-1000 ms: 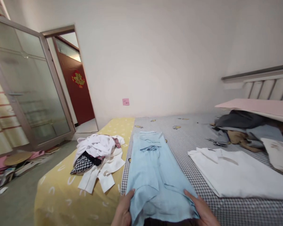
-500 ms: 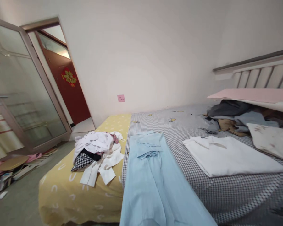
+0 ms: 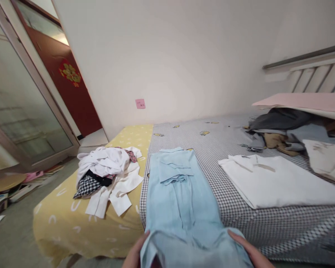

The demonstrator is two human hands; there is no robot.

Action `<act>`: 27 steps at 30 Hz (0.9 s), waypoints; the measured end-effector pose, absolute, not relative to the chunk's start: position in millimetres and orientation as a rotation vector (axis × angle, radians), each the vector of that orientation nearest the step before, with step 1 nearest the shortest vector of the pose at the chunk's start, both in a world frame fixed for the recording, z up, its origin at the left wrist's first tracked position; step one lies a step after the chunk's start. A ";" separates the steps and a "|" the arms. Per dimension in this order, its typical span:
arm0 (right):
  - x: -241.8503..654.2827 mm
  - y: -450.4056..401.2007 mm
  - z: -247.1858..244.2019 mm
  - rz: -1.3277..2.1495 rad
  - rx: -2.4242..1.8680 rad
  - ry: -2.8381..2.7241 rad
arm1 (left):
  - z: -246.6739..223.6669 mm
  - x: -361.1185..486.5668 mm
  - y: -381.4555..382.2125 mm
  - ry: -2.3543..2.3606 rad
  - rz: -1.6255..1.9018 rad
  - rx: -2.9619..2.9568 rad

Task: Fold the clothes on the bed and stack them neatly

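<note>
The blue shirt [image 3: 181, 203] lies lengthwise on the checked sheet [image 3: 212, 149], its near end raised and bunched. Low in view, the left hand [image 3: 136, 253] and right hand [image 3: 250, 248] come in from either side, gripping its edges — thumbs uppermost, the other fingers apparently curled beneath, though largely hidden. A pink note [image 3: 140, 104] on the wall [image 3: 198, 56] bears writing — too small to read.

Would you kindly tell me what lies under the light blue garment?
The checked sheet shows along both sides of the light blue garment; anything directly beneath the garment is covered.
</note>
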State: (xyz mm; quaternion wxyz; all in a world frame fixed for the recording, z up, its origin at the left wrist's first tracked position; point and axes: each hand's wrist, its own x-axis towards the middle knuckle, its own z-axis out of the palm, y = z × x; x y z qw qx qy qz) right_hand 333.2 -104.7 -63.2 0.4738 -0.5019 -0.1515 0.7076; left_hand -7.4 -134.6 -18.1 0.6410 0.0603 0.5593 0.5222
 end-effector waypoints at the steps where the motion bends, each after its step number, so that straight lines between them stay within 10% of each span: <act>1: 321.0 -87.1 -49.0 1.792 -1.149 -0.289 | -3.1 -4.3 -115.2 1.200 1.215 0.069; 8: 287.6 -5.0 2.6 1.909 -0.859 -0.243 | 50.3 2.1 -23.0 1.061 1.267 0.017; 27: 314.0 -46.5 -98.0 1.207 -1.576 -0.768 | -71.2 -33.4 -69.1 1.915 1.483 1.102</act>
